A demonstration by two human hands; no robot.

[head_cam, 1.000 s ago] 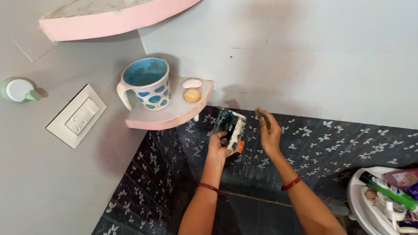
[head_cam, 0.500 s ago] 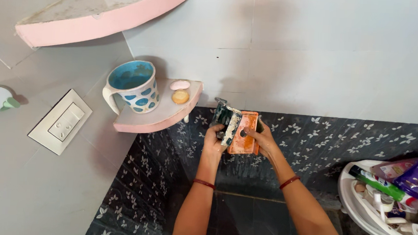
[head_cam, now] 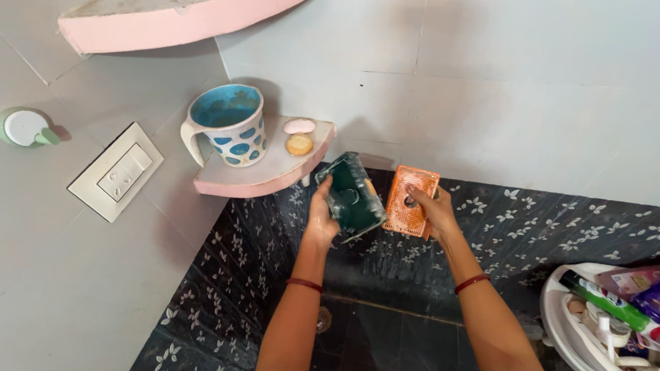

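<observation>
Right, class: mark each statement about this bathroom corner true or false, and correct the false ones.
1. The left hand holds a dark green soap dish. True.
2. The right hand holds a blue tray. False: it holds an orange perforated insert.
3. A blue spotted mug stands on the lower pink corner shelf. True.
4. The white basin at lower right is empty. False: it holds tubes and packets.
</observation>
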